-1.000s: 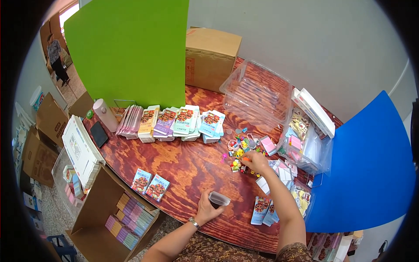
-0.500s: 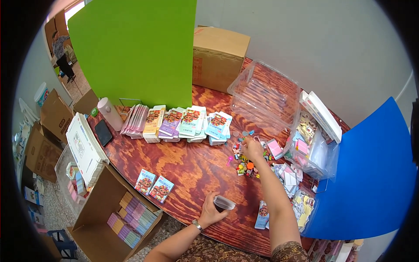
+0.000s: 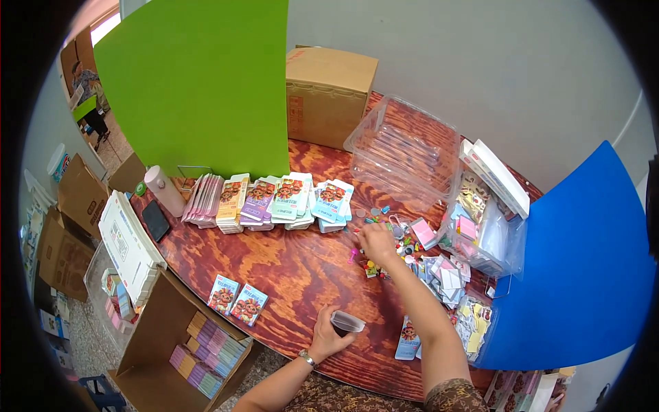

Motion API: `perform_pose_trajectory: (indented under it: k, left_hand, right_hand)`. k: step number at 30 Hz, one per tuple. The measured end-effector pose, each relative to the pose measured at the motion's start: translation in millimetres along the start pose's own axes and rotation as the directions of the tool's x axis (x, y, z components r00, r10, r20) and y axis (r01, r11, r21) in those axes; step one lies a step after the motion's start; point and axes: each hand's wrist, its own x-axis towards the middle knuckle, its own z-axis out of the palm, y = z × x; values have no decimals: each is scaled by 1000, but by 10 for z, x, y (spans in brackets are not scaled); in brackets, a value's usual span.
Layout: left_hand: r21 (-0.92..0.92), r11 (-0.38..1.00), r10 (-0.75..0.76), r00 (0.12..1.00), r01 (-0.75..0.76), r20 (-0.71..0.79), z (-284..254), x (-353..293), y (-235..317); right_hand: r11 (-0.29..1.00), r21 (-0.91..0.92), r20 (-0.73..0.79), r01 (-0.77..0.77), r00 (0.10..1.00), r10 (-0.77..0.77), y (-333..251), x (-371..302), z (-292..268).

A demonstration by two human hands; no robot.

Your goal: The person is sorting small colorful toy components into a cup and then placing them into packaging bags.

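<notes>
Head view. Table of red-brown wood-grain [image 3: 288, 271], curved front edge. Left hand [image 3: 328, 338] near that edge, thumb and fingers wrapped round a small open-topped carton with a pale inside [image 3: 348, 321]; carton tilted, mouth facing up. Silver-toned wristwatch [image 3: 307, 357] on the left wrist.

Right hand [image 3: 378, 242] farther out, palm down, at the left part of a loose heap of small multicoloured trinkets [image 3: 409, 248]. Fingers bent downward, tips mostly hidden by the hand; cannot tell if they pinch anything or how wide they stand. Small bright pink trinket [image 3: 353, 256] just left of the heap.

Right of the heap: a pink-and-white block [image 3: 423, 233], then a spread of white and grey flat pieces [image 3: 445, 280]. Beyond, a clear plastic tub [image 3: 511, 264] with mixed packets. Nearer the person, a light-blue flat printed carton [image 3: 406, 340] lies partly behind the right forearm.

Left of the left hand, two light-blue printed boxes [image 3: 248, 305] lie side by side. Behind, a row of stacked flat cartons: pink [image 3: 202, 200], orange [image 3: 231, 204], purple [image 3: 259, 204], mint green [image 3: 291, 199], light blue [image 3: 332, 202]. Row stands before an upright lime-green panel [image 3: 199, 89]; upright blue panel [image 3: 583, 275] at far right.
</notes>
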Motion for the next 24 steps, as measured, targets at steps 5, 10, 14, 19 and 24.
perform_pose_trajectory:
  k: [5, 10, 14, 19, 24]
  left_hand:
    - [5, 1000, 24, 999, -24, 33, 22, 46, 41]
    - [-29, 1000, -4, 999, 5, 41, 7, 32, 9]
    - [-25, 1000, 10, 999, -9, 40, 32, 37, 2]
    - [-13, 1000, 1, 999, 0, 36, 29, 8, -14]
    - [-114, 992, -42, 998, 46, 35, 89, 0, -25]
  right_hand:
    - [767, 641, -71, -30, 993, 99, 565, -68, -320]
    - [483, 861, 15, -161, 956, 293, 693, 27, -530]
    - [849, 464, -147, -252, 924, 354, 1017, 125, -440]
    - [941, -45, -108, -336, 938, 330, 802, 260, -277]
    - [948, -36, -142, -316, 941, 308, 940, 169, -228]
